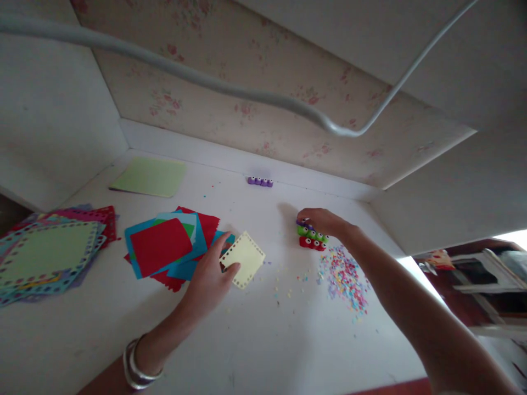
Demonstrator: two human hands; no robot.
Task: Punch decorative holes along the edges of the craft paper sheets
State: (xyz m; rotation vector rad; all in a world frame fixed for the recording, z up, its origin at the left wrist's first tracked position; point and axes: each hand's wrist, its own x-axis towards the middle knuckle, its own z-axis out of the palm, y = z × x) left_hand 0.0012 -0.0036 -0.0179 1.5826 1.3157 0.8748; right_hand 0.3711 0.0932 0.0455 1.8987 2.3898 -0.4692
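A pale yellow card (246,260) with a row of punched holes along its edges is pinched in my left hand (212,274), between thumb and fingers. Further right, my right hand (323,220) closes over a purple craft punch (303,224), its fingertips partly hidden. Just in front of that hand, a green craft punch (313,234) and a red craft punch (313,243) sit side by side, marked with round eye-like discs. Another purple craft punch (260,181) lies alone near the back wall.
Loose paper confetti (343,280) is spread right of centre. Red and blue cards (160,247) overlap beside my left hand. Hole-edged cards (51,252) are piled at far left, and light green sheets (150,176) lie behind. A white cable (206,79) crosses overhead.
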